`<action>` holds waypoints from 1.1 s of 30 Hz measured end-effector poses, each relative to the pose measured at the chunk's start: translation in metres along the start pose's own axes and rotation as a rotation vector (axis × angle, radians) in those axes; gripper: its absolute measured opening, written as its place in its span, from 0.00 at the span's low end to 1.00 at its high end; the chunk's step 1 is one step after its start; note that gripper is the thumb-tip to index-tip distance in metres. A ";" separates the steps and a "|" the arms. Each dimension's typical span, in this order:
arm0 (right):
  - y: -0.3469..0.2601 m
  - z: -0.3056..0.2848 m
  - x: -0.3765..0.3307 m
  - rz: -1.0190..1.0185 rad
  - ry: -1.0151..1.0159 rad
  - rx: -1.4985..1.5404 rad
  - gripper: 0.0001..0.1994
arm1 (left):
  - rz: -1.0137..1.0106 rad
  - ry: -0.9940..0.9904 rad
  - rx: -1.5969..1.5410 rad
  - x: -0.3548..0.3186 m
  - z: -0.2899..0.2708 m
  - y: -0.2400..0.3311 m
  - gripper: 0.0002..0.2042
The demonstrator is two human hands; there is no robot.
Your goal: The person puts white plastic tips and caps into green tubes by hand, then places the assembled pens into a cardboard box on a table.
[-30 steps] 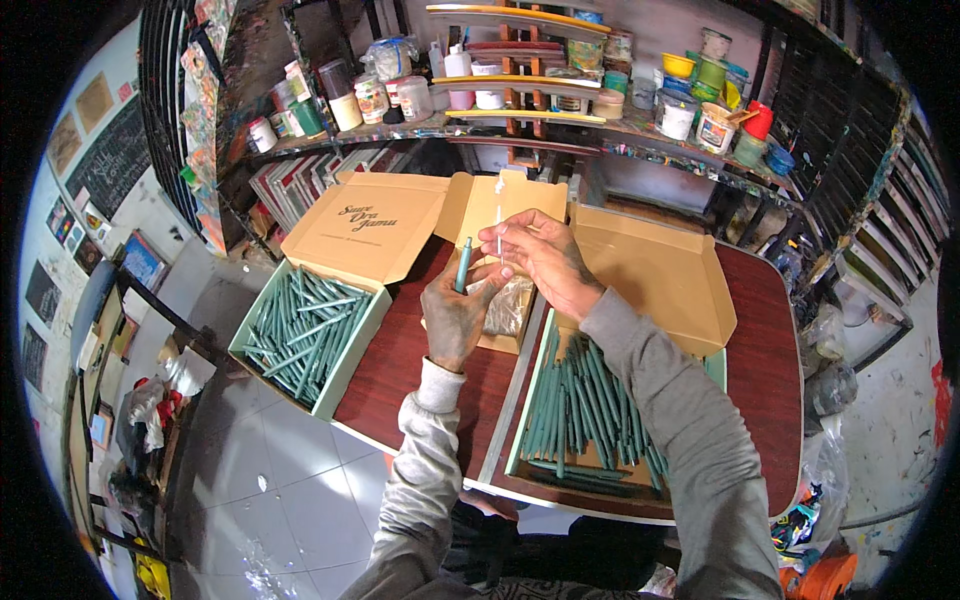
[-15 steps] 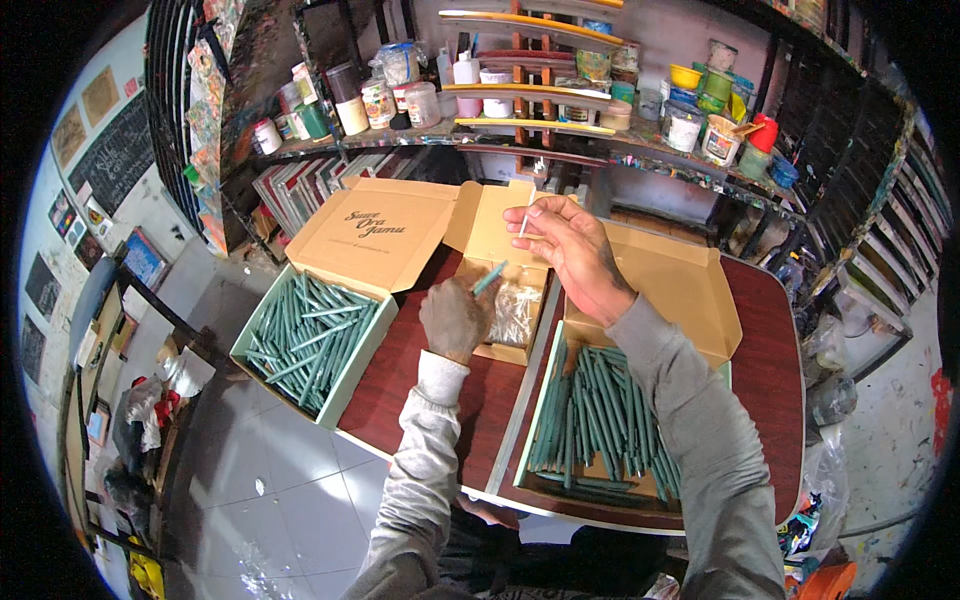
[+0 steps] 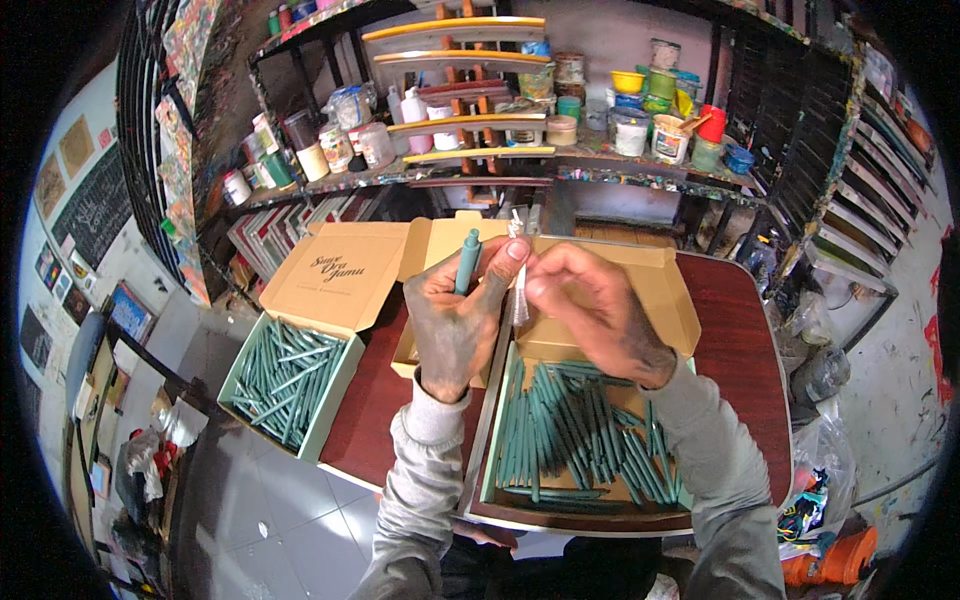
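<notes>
My left hand (image 3: pixel 455 310) is closed, palm side turned away, with a green pen-like tube (image 3: pixel 467 262) upright between its fingers. Its thumb also presses on a thin, whitish strip (image 3: pixel 520 303) that looks ribbed or twisted. Blurred by motion, my right hand (image 3: pixel 595 305) curls its thumb and forefinger together against this strip. Below it, an open box (image 3: pixel 490 470) holds many green pens (image 3: pixel 580 420), mostly lying lengthwise. A second open box (image 3: pixel 335 420) at the left is filled with green pens in a jumble. Behind my left hand stands a small cardboard box (image 3: pixel 405 350), its inside mostly hidden.
The boxes stand on a dark red table (image 3: pixel 735 330) with a pale edge. Behind it, a shelf (image 3: pixel 590 172) carries paint tubs and bottles. Framed screens (image 3: pixel 290 232) lean beneath it. An orange object (image 3: pixel 835 558) and plastic bags are at the lower right.
My left hand has risen from the small box with the green tube. My right hand has come lower, and both hands now meet at the whitish strip. The view has shifted.
</notes>
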State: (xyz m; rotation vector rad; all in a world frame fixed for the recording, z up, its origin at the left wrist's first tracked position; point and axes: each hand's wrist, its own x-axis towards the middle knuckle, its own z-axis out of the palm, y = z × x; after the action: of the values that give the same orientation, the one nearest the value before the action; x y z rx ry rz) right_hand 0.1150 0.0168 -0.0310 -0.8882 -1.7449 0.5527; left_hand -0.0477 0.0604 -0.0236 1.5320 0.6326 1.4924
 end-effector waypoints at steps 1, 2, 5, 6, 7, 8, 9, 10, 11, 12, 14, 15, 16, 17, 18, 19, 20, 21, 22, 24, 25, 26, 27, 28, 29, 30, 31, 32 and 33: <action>-0.004 -0.009 0.000 -0.024 0.116 0.033 0.11 | 0.053 -0.023 -0.033 -0.001 0.008 0.001 0.09; -0.012 -0.016 -0.001 -0.013 0.164 0.102 0.12 | 0.058 -0.065 -0.031 -0.002 0.013 0.003 0.09; -0.030 -0.036 -0.006 -0.028 0.222 0.129 0.11 | 0.033 -0.208 -0.034 -0.008 0.025 0.014 0.07; -0.030 -0.040 -0.009 -0.010 0.211 0.184 0.11 | 0.035 -0.254 -0.058 -0.009 0.030 0.014 0.07; -0.032 -0.041 -0.010 -0.001 0.192 0.245 0.10 | 0.043 -0.291 -0.076 -0.010 0.034 0.014 0.07; -0.033 -0.042 -0.010 0.008 0.173 0.305 0.09 | 0.052 -0.328 -0.094 -0.010 0.037 0.015 0.06; -0.027 -0.043 -0.011 -0.075 0.242 0.235 0.07 | 0.028 -0.379 0.017 -0.006 0.034 0.019 0.08; -0.023 -0.045 -0.012 -0.132 0.307 0.109 0.07 | 0.051 -0.391 0.086 -0.002 0.031 0.020 0.09; -0.020 -0.047 -0.013 -0.189 0.370 -0.018 0.07 | 0.075 -0.403 0.154 0.004 0.029 0.020 0.10; -0.018 -0.049 -0.014 -0.246 0.431 -0.146 0.07 | 0.100 -0.413 0.223 0.007 0.030 0.020 0.11; -0.026 -0.055 -0.021 -0.207 0.459 -0.381 0.06 | 0.152 -0.244 0.206 0.010 0.034 0.024 0.13; -0.029 -0.056 -0.025 -0.187 0.471 -0.498 0.05 | 0.195 -0.270 0.271 0.008 0.036 0.027 0.13; -0.028 -0.053 -0.028 -0.200 0.486 -0.457 0.05 | 0.239 -0.292 0.340 0.005 0.035 0.028 0.12; -0.027 -0.049 -0.030 -0.214 0.500 -0.415 0.06 | 0.280 -0.312 0.285 0.003 0.040 0.025 0.12; -0.027 -0.047 -0.033 -0.227 0.513 -0.372 0.07 | 0.321 -0.332 0.228 0.002 0.047 0.020 0.13; -0.030 -0.050 -0.038 -0.182 0.492 -0.396 0.08 | 0.339 -0.315 0.125 0.003 0.056 0.011 0.13; -0.031 -0.050 -0.040 -0.184 0.511 -0.402 0.09 | 0.373 -0.298 0.155 0.003 0.060 0.008 0.13; -0.032 -0.049 -0.040 -0.187 0.530 -0.409 0.09 | 0.408 -0.281 0.184 0.003 0.064 0.007 0.13; -0.029 -0.051 -0.041 -0.186 0.552 -0.416 0.09 | 0.440 -0.268 0.214 0.004 0.068 0.005 0.13; -0.021 -0.055 -0.046 -0.230 0.561 -0.544 0.10 | 0.325 -0.280 0.232 -0.003 0.075 0.013 0.13; -0.018 -0.057 -0.049 -0.247 0.564 -0.609 0.11 | 0.287 -0.286 0.205 -0.005 0.079 0.011 0.13; -0.018 -0.059 -0.051 -0.242 0.577 -0.636 0.11 | 0.249 -0.291 0.178 -0.007 0.082 0.008 0.13; -0.019 -0.059 -0.052 -0.235 0.591 -0.663 0.11 | 0.189 -0.256 0.136 -0.009 0.085 0.001 0.14; -0.020 -0.059 -0.053 -0.232 0.606 -0.688 0.12 | 0.159 -0.264 0.073 -0.010 0.088 0.001 0.14; -0.019 -0.061 -0.054 -0.228 0.612 -0.685 0.11 | 0.127 -0.272 0.010 -0.012 0.093 0.000 0.14; -0.019 -0.062 -0.056 -0.224 0.619 -0.682 0.10 | 0.095 -0.279 -0.053 -0.012 0.097 -0.001 0.14; -0.017 -0.063 -0.057 -0.221 0.627 -0.676 0.09 | 0.064 -0.290 -0.087 -0.012 0.099 -0.003 0.14; -0.015 -0.064 -0.059 -0.224 0.629 -0.654 0.09 | 0.033 -0.300 -0.121 -0.011 0.101 -0.005 0.14; -0.013 -0.065 -0.061 -0.227 0.631 -0.632 0.09 | 0.002 -0.309 -0.154 -0.010 0.102 -0.007 0.14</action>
State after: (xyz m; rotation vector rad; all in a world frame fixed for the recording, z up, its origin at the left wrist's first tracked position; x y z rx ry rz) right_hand 0.1824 -0.0421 -0.0357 -1.1179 -1.3988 -0.4304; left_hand 0.0508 0.0313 -0.0239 1.5985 0.3271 1.2399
